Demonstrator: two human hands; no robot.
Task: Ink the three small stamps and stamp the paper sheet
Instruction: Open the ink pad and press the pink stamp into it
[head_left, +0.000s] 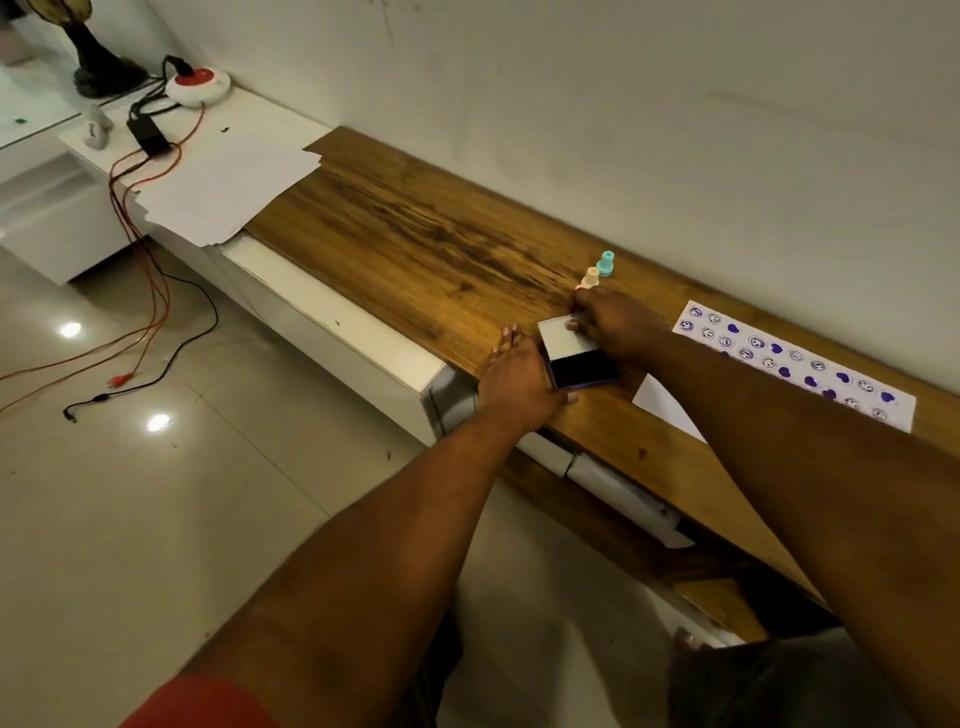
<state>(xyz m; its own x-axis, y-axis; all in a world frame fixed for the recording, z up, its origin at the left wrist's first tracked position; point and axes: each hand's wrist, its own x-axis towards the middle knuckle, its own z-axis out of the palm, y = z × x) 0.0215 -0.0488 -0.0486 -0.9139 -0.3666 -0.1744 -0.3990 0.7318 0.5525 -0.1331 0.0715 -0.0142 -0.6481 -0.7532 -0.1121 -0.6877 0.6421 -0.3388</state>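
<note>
Your white paper sheet (810, 364) on the wooden counter (415, 244) is already crowded with purple prints. Left hand (519, 379) steadies the open ink pad (579, 358); your right hand's (615, 322) grip touches its lid, contents hidden. Peach stamp (590, 277) and teal stamp (605, 263) stand idle just beyond.

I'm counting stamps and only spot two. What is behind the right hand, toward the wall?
Behind the right hand stand a peach stamp and a teal stamp. A third stamp may be under the hand, but that is covered.
</note>
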